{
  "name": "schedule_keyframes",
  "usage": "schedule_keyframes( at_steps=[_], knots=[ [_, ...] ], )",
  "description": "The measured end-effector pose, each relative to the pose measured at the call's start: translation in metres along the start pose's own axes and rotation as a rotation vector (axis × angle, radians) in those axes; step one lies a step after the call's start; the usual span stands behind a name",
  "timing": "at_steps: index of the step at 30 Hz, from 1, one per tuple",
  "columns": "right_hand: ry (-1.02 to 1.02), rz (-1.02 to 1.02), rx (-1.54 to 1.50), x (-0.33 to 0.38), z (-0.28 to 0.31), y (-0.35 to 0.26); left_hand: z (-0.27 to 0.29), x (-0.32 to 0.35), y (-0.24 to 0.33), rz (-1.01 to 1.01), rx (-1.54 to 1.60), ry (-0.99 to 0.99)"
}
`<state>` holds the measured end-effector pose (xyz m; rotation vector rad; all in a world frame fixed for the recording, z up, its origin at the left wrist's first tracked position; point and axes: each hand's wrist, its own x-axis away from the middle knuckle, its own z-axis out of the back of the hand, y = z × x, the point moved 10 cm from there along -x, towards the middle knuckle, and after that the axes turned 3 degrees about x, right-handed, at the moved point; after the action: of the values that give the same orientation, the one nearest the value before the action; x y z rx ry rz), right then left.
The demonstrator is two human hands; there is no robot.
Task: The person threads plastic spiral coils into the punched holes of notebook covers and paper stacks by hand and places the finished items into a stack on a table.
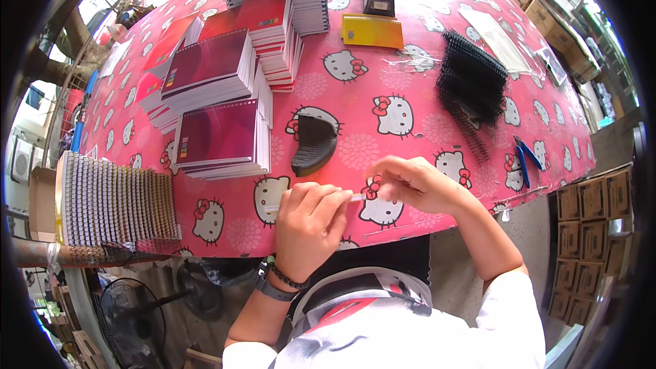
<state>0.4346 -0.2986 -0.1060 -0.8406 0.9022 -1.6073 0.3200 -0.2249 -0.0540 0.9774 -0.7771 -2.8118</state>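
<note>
A: Where is the thin white piece now?
B: It is in the left hand, above the near part of the pink tablecloth. The fingers are folded over its middle, so only its 2 ends are visible.

A: In which direction does it lie?
B: Its long axis goes from left to right, across the front of the person. The right end is a little farther from the body than the left end. I cannot tell if it is a flat strip or a thicker thing which we see from its edge.

A: And the right hand?
B: It is to the right of the piece, just beside the right end. Its fingers are bent and close together, pointing to the left. I cannot tell if they pinch something small, or if they touch this end. For the right end, the right fingertips and the left fingertips are both near; the left end is only near the left hand.

A: What else is near?
B: Just beyond the left hand there is 1 black curved object. To the right of the right hand lie the pliers with blue handles, and beyond them the black coils.
</note>
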Motion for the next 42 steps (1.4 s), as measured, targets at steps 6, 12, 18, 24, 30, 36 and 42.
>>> schedule_keyframes(
  at_steps=[6,12,18,24,30,36,42],
  knots=[
    [-0.014,0.035,-0.089,-0.002,-0.007,-0.012,-0.014,-0.004,0.007,-0.023,0.001,-0.107],
    [-0.009,0.153,0.313,-0.04,0.002,-0.006,-0.026,-0.001,0.006,-0.059,-0.05,-0.234],
    [0.112,0.279,0.79,-0.107,-0.025,-0.007,-0.023,0.004,0.006,-0.099,-0.093,-0.282],
    [0.056,0.262,0.72,-0.11,-0.024,-0.007,-0.022,0.001,0.011,-0.137,-0.039,-0.225],
    [0.145,0.103,0.345,-0.049,0.023,0.016,-0.005,0.001,0.002,-0.019,-0.199,-0.094],
    [0.289,0.122,0.232,-0.013,0.021,0.031,-0.009,0.018,-0.013,-0.07,-0.205,-0.143],
    [0.178,0.045,-0.454,-0.008,0.016,0.041,-0.008,0.003,-0.013,-0.033,-0.23,-0.151]
  ],
)
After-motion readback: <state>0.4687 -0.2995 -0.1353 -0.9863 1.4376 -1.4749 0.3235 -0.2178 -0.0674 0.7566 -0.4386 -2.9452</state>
